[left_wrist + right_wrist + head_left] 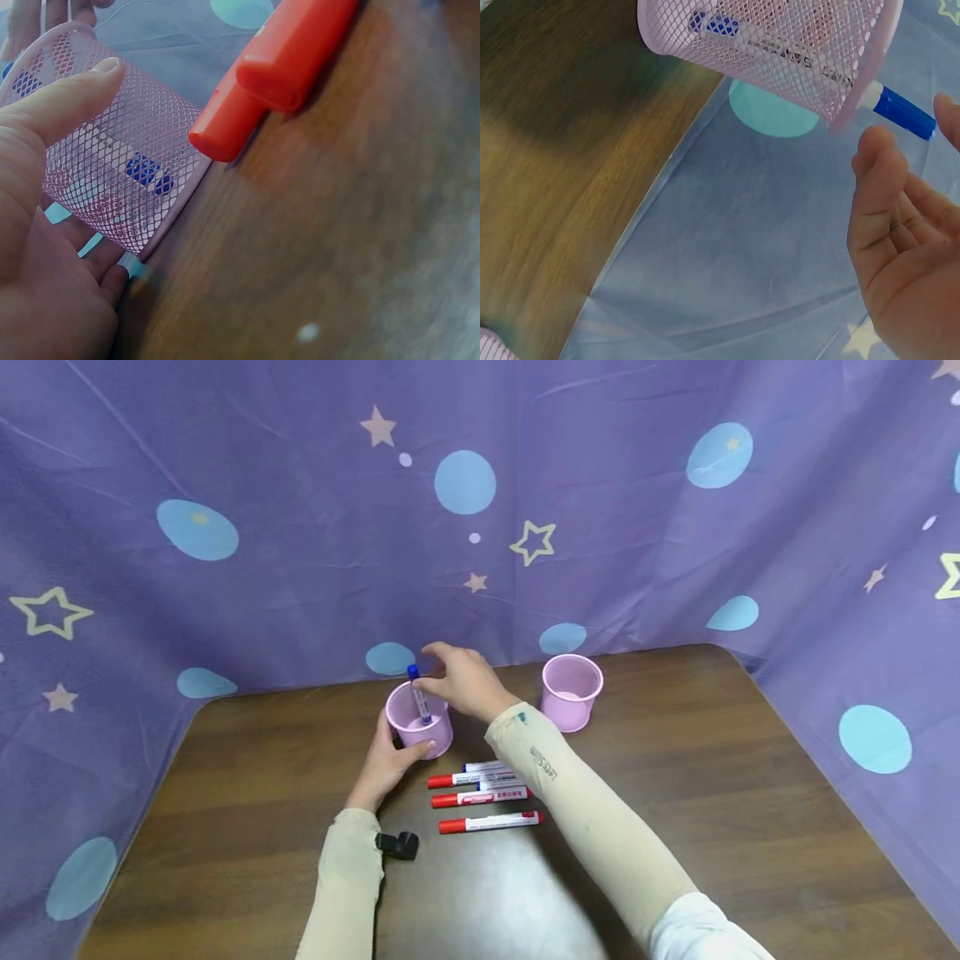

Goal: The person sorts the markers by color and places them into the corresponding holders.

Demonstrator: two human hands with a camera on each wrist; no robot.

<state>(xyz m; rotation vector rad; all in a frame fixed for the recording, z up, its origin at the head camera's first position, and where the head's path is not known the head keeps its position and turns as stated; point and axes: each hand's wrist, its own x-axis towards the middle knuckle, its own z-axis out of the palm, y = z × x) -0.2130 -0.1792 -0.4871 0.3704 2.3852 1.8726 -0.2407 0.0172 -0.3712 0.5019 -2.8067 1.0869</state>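
My left hand (381,770) grips a pink mesh pen cup (429,744), thumb on its near side and fingers round the far side. Inside that cup stands a blue-capped whiteboard marker (421,702), leaning, its cap poking above the rim. Through the mesh the marker's blue lower end shows near the cup's bottom in the left wrist view. My right hand (472,683) hovers beside the rim. In the right wrist view its thumb and fingers are spread apart near the blue cap (904,112), with a gap between them and the cap.
A second pink mesh pen cup (567,714) stands to the right on the wooden table (247,793). Several red and blue markers lie in front of the held cup, the nearest a red marker (491,822). A purple patterned cloth (300,568) hangs behind the table.
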